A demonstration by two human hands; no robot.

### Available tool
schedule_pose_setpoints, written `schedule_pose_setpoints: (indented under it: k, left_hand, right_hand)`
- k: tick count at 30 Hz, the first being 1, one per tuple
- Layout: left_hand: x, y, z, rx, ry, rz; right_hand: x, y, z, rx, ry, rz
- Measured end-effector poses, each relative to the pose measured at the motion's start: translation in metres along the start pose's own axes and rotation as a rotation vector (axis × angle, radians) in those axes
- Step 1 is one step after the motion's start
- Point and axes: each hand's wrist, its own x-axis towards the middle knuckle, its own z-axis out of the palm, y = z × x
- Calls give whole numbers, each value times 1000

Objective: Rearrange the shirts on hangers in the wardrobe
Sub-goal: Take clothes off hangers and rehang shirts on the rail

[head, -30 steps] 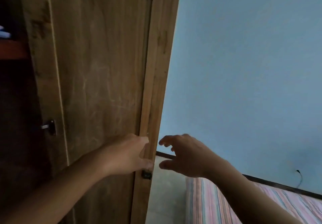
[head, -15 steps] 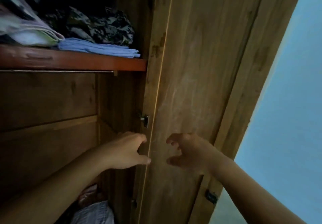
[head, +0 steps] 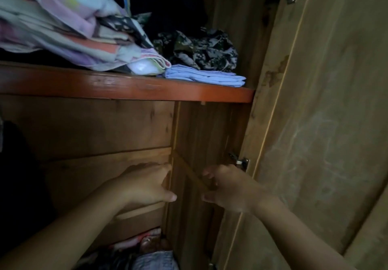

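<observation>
Below the red-brown shelf, inside the open wardrobe, both my hands are up in front of the bare back panel. Left hand is loose, fingers slightly bent, thumb sticking out toward the right, holding nothing. Right hand has its fingers curled inward like a claw; I see nothing in it, though the light is dim and I cannot tell for sure whether the fingertips touch the wooden ledge running past them. The two hands sit near each other, a small gap between the thumbs.

Where are the shirts on hangers? Not in view. No rail, no hanger that I can make out. At the left edge of the compartment there is only a dark mass, too dark to name. On the shelf's right end lies a folded light-blue garment, with a camouflage piece behind it and a stack of pastel patterned bedding to the left. Down at the bottom, more crumpled clothes.

My judgement: this is the very start, door open, nothing grasped yet. The next move calls for turning left toward that dark side to find the hangers, then taking one by its hook.

Writing or labels: none that I can read anywhere.
</observation>
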Motion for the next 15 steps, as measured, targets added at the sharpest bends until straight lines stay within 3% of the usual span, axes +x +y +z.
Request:
schedule_pose_setpoints:
  k: [8,15]
  left_hand:
    - [-11,-71,0,33,62,-186]
    - [-35,-97,-5,-76,44,-315]
  right_hand:
    - [54,-53,19,-2,-71,-166]
    - [101,-100,25,-5,-100,-397]
